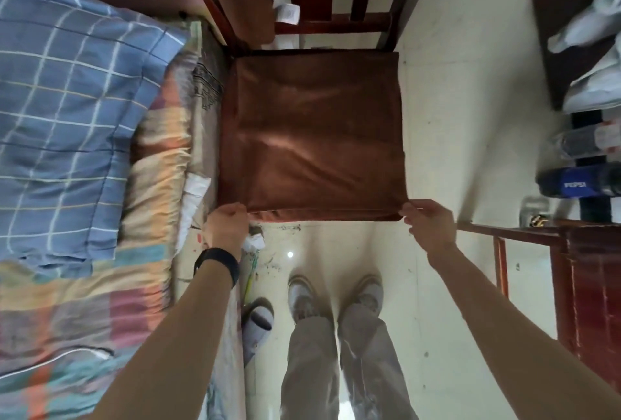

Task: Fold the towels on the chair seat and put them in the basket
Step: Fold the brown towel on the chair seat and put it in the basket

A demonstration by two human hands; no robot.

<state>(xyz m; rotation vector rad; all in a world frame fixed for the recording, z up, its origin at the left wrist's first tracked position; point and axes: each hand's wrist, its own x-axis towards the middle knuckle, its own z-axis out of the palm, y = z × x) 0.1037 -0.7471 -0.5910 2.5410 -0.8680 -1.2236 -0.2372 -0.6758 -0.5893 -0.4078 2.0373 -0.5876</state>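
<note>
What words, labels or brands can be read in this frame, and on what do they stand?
"PEPSI": on the blue bottle at the right edge.
White tag hanging at the chair back: print too blurred to read.
Dark marks on the bed edge: too blurred to read.
Nothing else legible.

This is a bedroom in a home. A bed with a blue checked quilt and a striped sheet stands just beside a dark wooden chair. A slipper lies on the pale floor, and drink bottles lie at the right.
</note>
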